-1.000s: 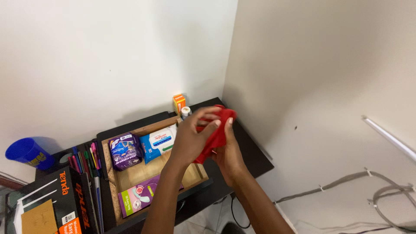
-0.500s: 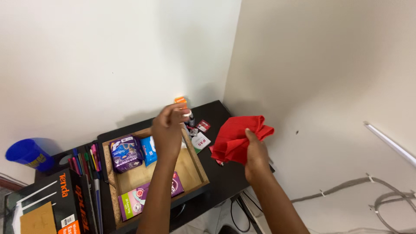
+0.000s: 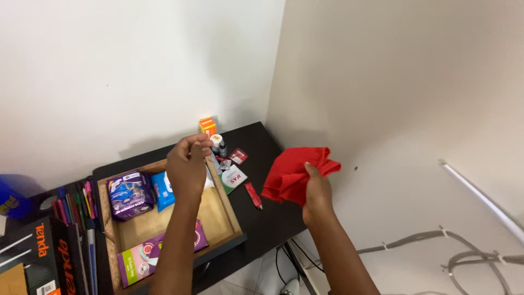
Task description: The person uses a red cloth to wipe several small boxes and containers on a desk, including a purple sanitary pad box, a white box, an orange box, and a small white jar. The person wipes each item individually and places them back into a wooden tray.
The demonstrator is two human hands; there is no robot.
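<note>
Clutching a bunched red cloth (image 3: 295,173), the right hand (image 3: 316,191) holds it above the counter's (image 3: 267,218) right edge. The left hand (image 3: 187,166) hovers over the wooden tray's (image 3: 232,218) far right corner beside small bottles (image 3: 218,145), fingers curled; whether its grip holds anything cannot be told.

The room is evenly and softly lit, bright enough that colours read clearly. The left wall (image 3: 131,65) looks cool white, while the right wall (image 3: 415,82) takes a warmer beige tone. A soft grey shadow falls on the left wall behind the black desk (image 3: 262,218), and another spreads on the right wall near the corner. There is no harsh glare. The red cloth (image 3: 292,175) is vivid and slightly soft-edged. The left hand (image 3: 186,166) shows mild motion blur. Straight lines bow slightly towards the frame edges.
</note>
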